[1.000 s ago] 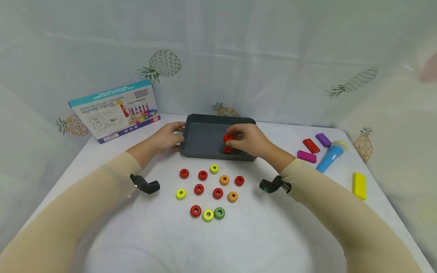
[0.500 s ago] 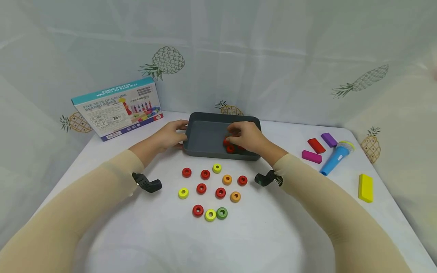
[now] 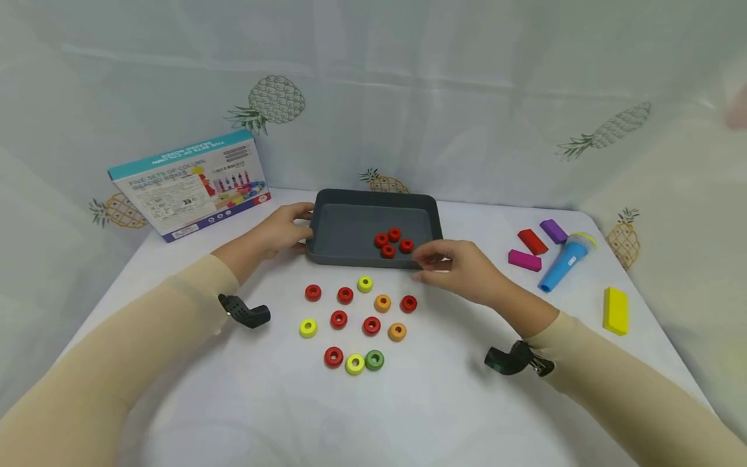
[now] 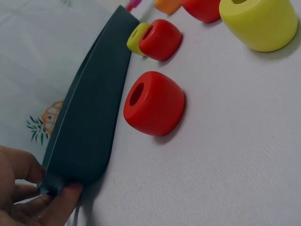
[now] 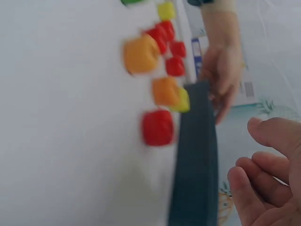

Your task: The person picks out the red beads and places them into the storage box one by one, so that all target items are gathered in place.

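Left hand [image 3: 284,227] grips the left end of the dark grey tray [image 3: 350,259], thumb and fingers curled round its corner; the left wrist view shows the same grip on the tray wall. Right hand [image 3: 461,267] hovers just off the tray's front right corner, fingers loosely apart, holding nothing. Four red rings [image 3: 392,241] lie bunched in the tray's right half; its left half is bare floor. Loose rings [image 3: 356,322] in red, yellow, orange and green lie spread on the white table [image 3: 245,402] just in front of the tray, nearest ones close to its front wall. Open cloth between rings and near table edge. Box [image 3: 189,185] back left, blocks [image 3: 532,250] and toy microphone [image 3: 563,263] right.
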A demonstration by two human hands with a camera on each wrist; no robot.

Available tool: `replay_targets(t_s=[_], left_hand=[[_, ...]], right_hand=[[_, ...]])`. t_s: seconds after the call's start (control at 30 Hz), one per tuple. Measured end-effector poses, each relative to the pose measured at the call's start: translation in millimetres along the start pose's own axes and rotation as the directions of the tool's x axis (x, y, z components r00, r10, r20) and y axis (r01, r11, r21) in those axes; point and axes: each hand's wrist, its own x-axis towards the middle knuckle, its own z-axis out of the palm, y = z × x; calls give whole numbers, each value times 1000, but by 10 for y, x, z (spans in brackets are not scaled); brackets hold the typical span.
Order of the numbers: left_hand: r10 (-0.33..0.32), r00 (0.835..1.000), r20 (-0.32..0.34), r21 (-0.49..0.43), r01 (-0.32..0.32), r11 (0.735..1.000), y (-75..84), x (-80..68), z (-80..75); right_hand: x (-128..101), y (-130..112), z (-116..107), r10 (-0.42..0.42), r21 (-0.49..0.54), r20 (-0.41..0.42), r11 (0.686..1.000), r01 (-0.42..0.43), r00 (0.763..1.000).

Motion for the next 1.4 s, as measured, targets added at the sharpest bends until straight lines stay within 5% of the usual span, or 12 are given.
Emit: replay_targets(t_s=[0.23, 0.43, 0.67, 0.9, 1.2, 1.4], left_hand=[[5, 1000, 8, -17, -5, 1000, 30, -25, -12], [-7, 1000, 3, -12, 7, 1000, 22, -19, 1], [-6, 1000, -16, -2, 6, 1000, 11, 19, 8], [-20, 1000, -12, 0, 20, 1000, 21, 2, 2], [-9, 1000, -1, -23, 9, 1000, 36, -20, -3], [-8, 1000, 4, -35, 8, 999, 25, -50, -4]], right_hand=[[-317, 177, 262, -30, 60, -5, 998, 30, 1000], [-350, 294, 426, -62, 52, -21, 997, 63, 998], [-285, 278, 485, -107, -59, -21, 993, 105, 994], [-232, 244, 520, -195, -227, 21, 954, 195, 980], [-136, 23, 325, -171, -229, 20, 958, 171, 985], [219, -230, 65, -199, -198, -28, 962, 189, 980]])
